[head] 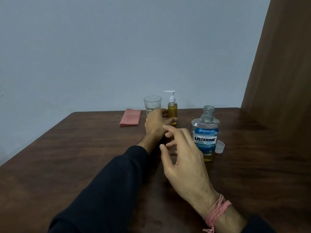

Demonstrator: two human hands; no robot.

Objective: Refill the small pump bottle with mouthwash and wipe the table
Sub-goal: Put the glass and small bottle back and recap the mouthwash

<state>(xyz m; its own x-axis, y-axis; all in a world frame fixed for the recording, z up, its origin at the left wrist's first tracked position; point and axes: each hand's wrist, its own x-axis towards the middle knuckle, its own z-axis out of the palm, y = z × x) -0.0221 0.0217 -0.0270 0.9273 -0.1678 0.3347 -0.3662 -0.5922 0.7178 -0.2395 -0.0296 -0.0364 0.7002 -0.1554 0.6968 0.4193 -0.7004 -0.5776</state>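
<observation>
Still, the risk sat with the uncapped Listerine bottle (pixel 205 137): your right hand (pixel 183 153) hovered just left of it, fingers loosely spread and holding nothing — one careless sweep could have tipped it. Your left hand (pixel 157 122) gripped the small pump bottle (pixel 172 110), pump on, behind and left of the Listerine. Its cap (pixel 220 147) lay just right; the pink cloth (pixel 131 117) and glass (pixel 152 105) stood farther left, near the table's (pixel 67 157) back edge — open room lay nearer you.
</observation>
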